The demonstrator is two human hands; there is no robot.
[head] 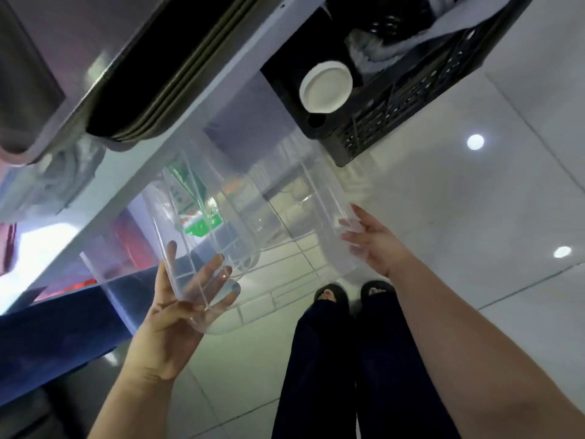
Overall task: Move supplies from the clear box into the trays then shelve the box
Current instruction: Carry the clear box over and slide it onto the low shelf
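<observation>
The clear box (285,217) hangs in the air in front of me, below the edge of a white shelf (202,103). My left hand (180,299) grips its near left corner, fingers showing through the plastic. My right hand (370,239) holds its right side. The box looks empty; green-and-white packaging (190,201) shows through its far wall, and I cannot tell whether that lies inside or behind. A stack of dark trays (164,90) rests on the shelf above the box, at the upper left.
A black perforated crate (395,112) with a white round lid (326,87) and cloth sits on the shelf at the upper right. A blue surface (53,337) lies at the lower left. My legs and sandalled feet (351,293) stand on the pale tiled floor.
</observation>
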